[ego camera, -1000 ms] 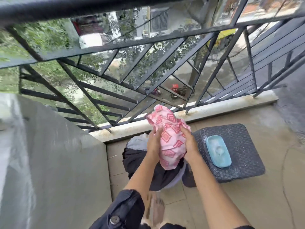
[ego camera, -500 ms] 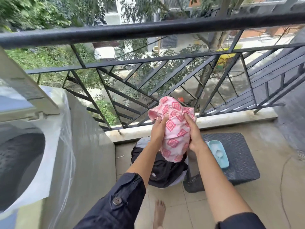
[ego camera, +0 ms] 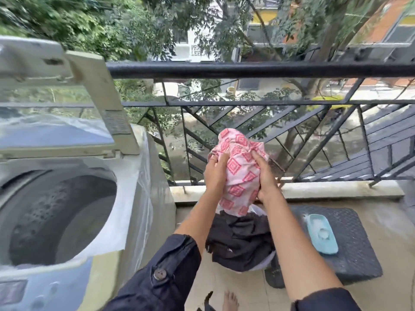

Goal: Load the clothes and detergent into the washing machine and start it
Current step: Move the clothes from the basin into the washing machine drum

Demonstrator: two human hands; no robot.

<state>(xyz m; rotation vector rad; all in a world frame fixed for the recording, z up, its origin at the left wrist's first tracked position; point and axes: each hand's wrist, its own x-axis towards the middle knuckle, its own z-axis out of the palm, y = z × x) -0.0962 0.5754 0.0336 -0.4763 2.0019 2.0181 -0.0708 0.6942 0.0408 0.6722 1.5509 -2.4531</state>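
Observation:
A bunched pink-and-white patterned cloth [ego camera: 238, 173] is held up at railing height, my left hand [ego camera: 215, 171] gripping its left side and my right hand [ego camera: 266, 178] gripping its right side. Below it a pile of dark clothes [ego camera: 240, 241] lies in a basket on the floor. A top-loading washing machine [ego camera: 143, 198] stands at the left with its lid [ego camera: 74, 122] raised and its drum [ego camera: 56, 216] exposed. A pale blue dish [ego camera: 322, 234] holding white detergent powder sits on a dark woven stool [ego camera: 354, 239] at the right.
A black metal balcony railing [ego camera: 247, 69] runs across in front, with a low concrete kerb [ego camera: 325, 189] at its foot. Plastic sheeting [ego camera: 139, 171] drapes over the machine's side. My bare foot [ego camera: 230, 301] shows on the tiled floor.
Both hands have lifted the patterned cloth up from the pile. My view has swung left and up, bringing the washing machine's open drum and lid into sight.

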